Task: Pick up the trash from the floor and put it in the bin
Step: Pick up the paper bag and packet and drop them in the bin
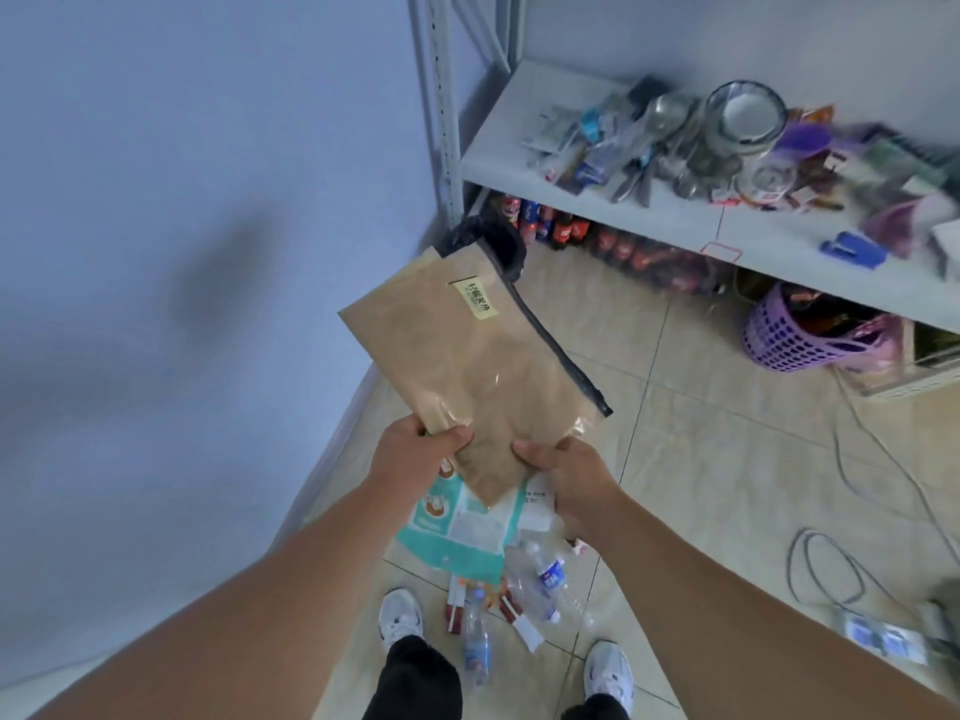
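Observation:
Both hands hold a flat brown zip bag [462,356] with a black zipper edge and a yellow label, raised above the floor. My left hand [415,452] pinches its lower left edge and my right hand [566,478] grips its lower right edge. The bag's far end points at the bin [498,241], lined with a black bag, in the corner by the wall. Below my hands a teal and white plastic package [457,527] hangs or lies. Several empty plastic bottles [545,579] and small red and white wrappers [457,610] lie on the tiled floor between my feet.
A grey metal shelf [675,220] full of clutter stands at the right, with soda bottles [561,228] under it. A purple basket [795,340] lies tipped on the floor. Grey cables [831,563] trail at right. A blue wall [182,252] runs along the left.

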A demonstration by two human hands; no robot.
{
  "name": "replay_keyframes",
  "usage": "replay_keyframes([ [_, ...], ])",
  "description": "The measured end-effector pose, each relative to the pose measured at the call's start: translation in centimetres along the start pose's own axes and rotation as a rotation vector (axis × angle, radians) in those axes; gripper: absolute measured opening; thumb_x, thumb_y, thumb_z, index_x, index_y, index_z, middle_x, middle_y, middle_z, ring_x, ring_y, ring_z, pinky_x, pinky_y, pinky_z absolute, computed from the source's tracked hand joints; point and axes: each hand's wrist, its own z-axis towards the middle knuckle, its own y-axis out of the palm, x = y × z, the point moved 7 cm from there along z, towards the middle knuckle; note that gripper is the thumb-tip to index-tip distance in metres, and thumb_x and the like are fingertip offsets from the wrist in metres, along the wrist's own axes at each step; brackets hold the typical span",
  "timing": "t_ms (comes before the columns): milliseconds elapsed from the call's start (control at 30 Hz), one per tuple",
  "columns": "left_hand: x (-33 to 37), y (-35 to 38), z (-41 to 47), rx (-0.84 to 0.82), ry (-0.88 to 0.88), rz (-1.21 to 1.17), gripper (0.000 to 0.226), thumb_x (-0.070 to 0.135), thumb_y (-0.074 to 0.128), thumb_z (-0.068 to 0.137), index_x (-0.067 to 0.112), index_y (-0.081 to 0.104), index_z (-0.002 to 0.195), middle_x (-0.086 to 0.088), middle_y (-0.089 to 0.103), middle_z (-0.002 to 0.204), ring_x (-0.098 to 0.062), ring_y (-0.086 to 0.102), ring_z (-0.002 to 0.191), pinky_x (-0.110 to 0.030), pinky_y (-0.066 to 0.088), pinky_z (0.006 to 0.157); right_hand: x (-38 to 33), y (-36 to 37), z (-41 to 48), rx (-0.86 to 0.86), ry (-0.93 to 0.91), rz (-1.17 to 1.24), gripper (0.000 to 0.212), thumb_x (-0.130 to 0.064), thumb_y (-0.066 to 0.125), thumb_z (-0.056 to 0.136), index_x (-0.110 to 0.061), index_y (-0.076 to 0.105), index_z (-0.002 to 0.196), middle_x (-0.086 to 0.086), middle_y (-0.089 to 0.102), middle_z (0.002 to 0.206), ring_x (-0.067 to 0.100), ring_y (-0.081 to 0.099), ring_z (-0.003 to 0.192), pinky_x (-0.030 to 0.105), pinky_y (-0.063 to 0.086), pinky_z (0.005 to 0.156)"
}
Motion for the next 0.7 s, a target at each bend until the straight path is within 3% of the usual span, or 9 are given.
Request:
replay_keyframes([
  [67,1.7,-0.5,-1.2,-0.001,0.022,-0.023,0.024,0.027,0.087,0.073,0.018,0.078,0.093,-0.003,0.081,0.083,-0.030,0.078,0.080,-0.046,0.062,0.081,-1.8,0.4,-1.7,0.006,-0.028,0.003,0.022,-0.009,0.080,0.078,-0.004,0.068,0.096,0.011,0.078,0.082,0.028,0.075,0.069,0.036,0.060,0.056],
  [100,2.4,-0.7,-1.7,0.001,0.035,-0.029,0.024,0.026,0.087,0.073,0.018,0.078,0.094,-0.004,0.081,0.084,-0.030,0.078,0.080,-0.048,0.062,0.083,-2.5,0.6,-2.4,0.010,-0.035,0.008,0.018,-0.009,0.079,0.080,-0.005,0.068,0.093,0.012,0.078,0.083,0.028,0.075,0.068,0.034,0.059,0.055],
  [200,4.9,-1.3,-2.5,-0.030,0.078,-0.025,0.027,0.027,0.086,0.075,0.017,0.077,0.099,-0.006,0.081,0.088,-0.030,0.077,0.082,-0.049,0.061,0.085,-4.6,1.4,-4.3,0.023,-0.075,0.015,0.019,-0.009,0.076,0.083,-0.003,0.068,0.099,0.019,0.076,0.100,0.035,0.073,0.084,0.049,0.060,0.081],
  [333,8.2,-1.4,-2.8,-0.079,0.145,0.013,0.029,0.025,0.083,0.078,0.013,0.076,0.103,-0.006,0.080,0.090,-0.025,0.077,0.081,-0.039,0.062,0.080,-6.7,1.8,-5.6,0.067,-0.140,0.038,0.016,-0.009,0.075,0.085,-0.004,0.064,0.095,0.016,0.075,0.092,0.030,0.072,0.073,0.042,0.061,0.069],
  [467,11.1,-0.3,-2.4,-0.072,0.166,0.024,0.031,0.026,0.083,0.079,0.014,0.074,0.106,-0.006,0.079,0.095,-0.025,0.076,0.085,-0.042,0.060,0.086,-9.2,1.1,-4.9,0.070,-0.159,0.053,0.028,-0.011,0.076,0.083,0.001,0.062,0.105,0.022,0.072,0.103,0.038,0.070,0.092,0.056,0.056,0.088],
  [600,13.3,3.0,-1.1,-0.031,0.161,0.002,0.031,0.024,0.084,0.078,0.015,0.073,0.106,-0.006,0.079,0.095,-0.024,0.076,0.082,-0.039,0.061,0.081,-12.1,-1.5,-1.9,0.030,-0.156,0.067,0.026,-0.008,0.077,0.082,0.002,0.064,0.102,0.024,0.073,0.104,0.036,0.072,0.087,0.052,0.059,0.083],
  [700,14.9,6.6,-0.3,0.011,0.148,0.006,0.032,0.025,0.084,0.079,0.014,0.073,0.107,-0.008,0.079,0.096,-0.028,0.076,0.084,-0.045,0.061,0.086,-14.1,-4.6,1.1,-0.020,-0.135,0.037,0.025,-0.011,0.080,0.080,-0.001,0.065,0.098,0.022,0.075,0.101,0.036,0.073,0.085,0.051,0.059,0.083],
])
